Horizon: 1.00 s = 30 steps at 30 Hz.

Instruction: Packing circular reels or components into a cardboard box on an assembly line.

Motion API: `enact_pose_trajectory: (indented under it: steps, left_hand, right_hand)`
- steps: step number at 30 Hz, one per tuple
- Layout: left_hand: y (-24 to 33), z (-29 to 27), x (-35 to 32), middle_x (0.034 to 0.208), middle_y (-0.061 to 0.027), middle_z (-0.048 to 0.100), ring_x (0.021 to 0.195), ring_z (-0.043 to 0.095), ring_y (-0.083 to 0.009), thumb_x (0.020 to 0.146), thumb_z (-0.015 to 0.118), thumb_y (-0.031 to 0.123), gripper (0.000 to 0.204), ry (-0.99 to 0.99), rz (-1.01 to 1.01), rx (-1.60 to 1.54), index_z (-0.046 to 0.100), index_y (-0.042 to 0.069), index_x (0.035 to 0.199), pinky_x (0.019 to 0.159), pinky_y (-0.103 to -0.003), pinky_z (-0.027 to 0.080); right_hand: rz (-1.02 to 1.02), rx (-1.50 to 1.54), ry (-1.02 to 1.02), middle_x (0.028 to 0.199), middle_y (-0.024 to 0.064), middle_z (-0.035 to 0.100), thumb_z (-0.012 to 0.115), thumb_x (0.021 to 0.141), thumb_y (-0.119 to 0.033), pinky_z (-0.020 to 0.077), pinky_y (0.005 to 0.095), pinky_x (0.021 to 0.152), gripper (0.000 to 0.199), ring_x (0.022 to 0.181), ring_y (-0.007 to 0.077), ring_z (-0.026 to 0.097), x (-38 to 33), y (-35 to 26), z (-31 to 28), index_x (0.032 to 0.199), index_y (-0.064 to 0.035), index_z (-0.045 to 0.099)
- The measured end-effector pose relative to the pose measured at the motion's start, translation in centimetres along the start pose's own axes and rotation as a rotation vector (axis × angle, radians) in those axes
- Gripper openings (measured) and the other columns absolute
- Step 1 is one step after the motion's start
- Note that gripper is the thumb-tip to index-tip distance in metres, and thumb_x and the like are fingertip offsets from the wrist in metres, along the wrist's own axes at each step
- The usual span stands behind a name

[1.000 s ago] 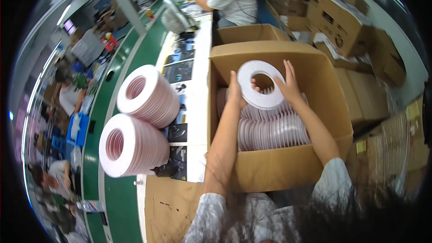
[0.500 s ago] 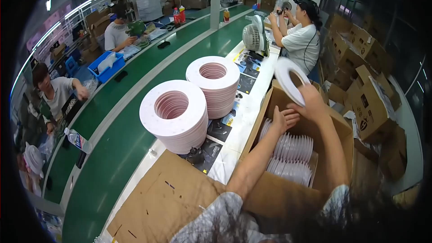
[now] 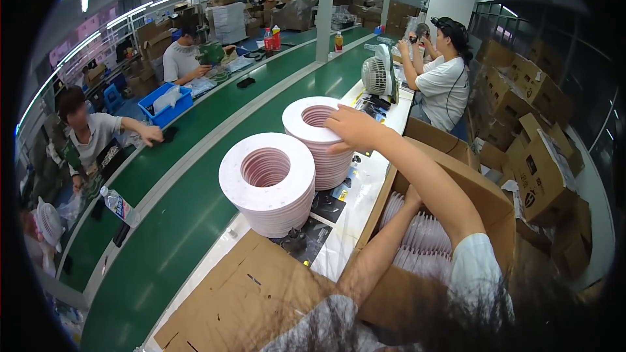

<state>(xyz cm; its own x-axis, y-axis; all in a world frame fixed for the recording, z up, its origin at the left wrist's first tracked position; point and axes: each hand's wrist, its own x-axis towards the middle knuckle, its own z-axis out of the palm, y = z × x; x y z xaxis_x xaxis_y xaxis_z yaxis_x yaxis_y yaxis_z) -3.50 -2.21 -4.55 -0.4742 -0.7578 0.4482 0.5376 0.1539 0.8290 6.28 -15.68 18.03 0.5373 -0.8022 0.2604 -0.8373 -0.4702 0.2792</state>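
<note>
My right hand (image 3: 357,129) is on the top of the far stack of flat white rings (image 3: 312,156), thumb at the outer side and fingers over the upper ring (image 3: 301,132) to its central hole. A nearer stack of the same white rings (image 3: 267,212) stands beside it on the white bench. My left hand (image 3: 412,197) reaches down into an open cardboard box (image 3: 482,192), its fingers hidden behind my right forearm. Inside that box, more white rings (image 3: 424,238) stand on edge in rows.
A cardboard sheet (image 3: 241,287) lies at the bench's near end. Left of the bench runs a green conveyor (image 3: 195,221) with a plastic bottle (image 3: 119,206). A white fan (image 3: 379,73) stands beyond the stacks. Co-workers sit along both sides; cartons (image 3: 548,163) pile up at right.
My right hand has swung left from above the box to the far stack, bringing the ring it held. My left hand has gone down into the box.
</note>
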Motion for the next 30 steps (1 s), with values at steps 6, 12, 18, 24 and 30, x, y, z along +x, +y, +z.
enact_pose_trajectory:
  steps: [6, 12, 18, 24, 30]
  left_hand:
    - [1.5, -0.7, 0.3, 0.078, -0.0132, 0.068, 0.069, 0.064, -0.0207, 0.077, 0.073, 0.029, 0.038, -0.154, -0.328, -0.133, 0.065, -0.005, 0.093, 0.059, -0.034, 0.05]
    - [2.4, -0.7, -0.3, 0.114, -0.0143, 0.063, 0.1, 0.06, -0.0209, 0.081, 0.07, 0.025, 0.051, -0.202, -0.337, -0.318, 0.054, -0.003, 0.121, 0.08, -0.033, 0.049]
    - [1.6, -1.7, -0.8, 0.142, -0.0095, 0.041, 0.125, 0.043, -0.0206, 0.091, 0.064, 0.026, 0.061, -0.392, -0.5, -0.312, 0.036, 0.002, 0.14, 0.101, -0.037, 0.039]
    - [3.4, -0.1, -1.5, 0.119, -0.0152, 0.055, 0.104, 0.055, -0.0252, 0.094, 0.054, 0.035, 0.045, -0.343, -0.451, 0.009, 0.049, 0.002, 0.124, 0.087, -0.038, 0.047]
    - [6.4, -0.7, -1.3, 0.096, -0.0196, 0.069, 0.087, 0.067, -0.0344, 0.086, 0.053, 0.029, 0.032, -0.819, -0.161, 1.267, 0.071, 0.004, 0.094, 0.079, -0.043, 0.053]
  right_hand:
    - [0.053, 0.149, -0.097, 0.11, 0.016, 0.057, 0.06, 0.084, -0.051, 0.0226, 0.0466, 0.113, 0.056, 0.113, 0.0316, 0.051, 0.0, 0.7, -0.5, 0.114, -0.0032, 0.056]
    - [0.089, 0.319, -0.238, 0.108, 0.0164, 0.063, 0.063, 0.082, -0.047, 0.024, 0.0465, 0.111, 0.054, 0.111, 0.0316, 0.054, 0.2, 1.2, -0.4, 0.113, -0.0033, 0.06]
    - [0.185, 0.475, -0.245, 0.113, 0.0179, 0.063, 0.065, 0.08, -0.048, 0.0278, 0.0445, 0.109, 0.06, 0.112, 0.0331, 0.054, 1.0, 0.1, -0.9, 0.119, -0.0036, 0.059]
    - [0.174, 0.329, 0.007, 0.124, 0.0201, 0.057, 0.062, 0.08, -0.054, 0.0389, 0.0428, 0.099, 0.067, 0.118, 0.0325, 0.052, -2.5, 1.2, -1.0, 0.125, -0.0042, 0.056]
    - [0.752, 0.476, 0.519, 0.104, 0.0148, 0.066, 0.059, 0.089, -0.026, 0.0478, 0.034, 0.086, 0.03, 0.096, 0.0273, 0.064, -21.0, 0.3, -3.7, 0.106, -0.0016, 0.065]
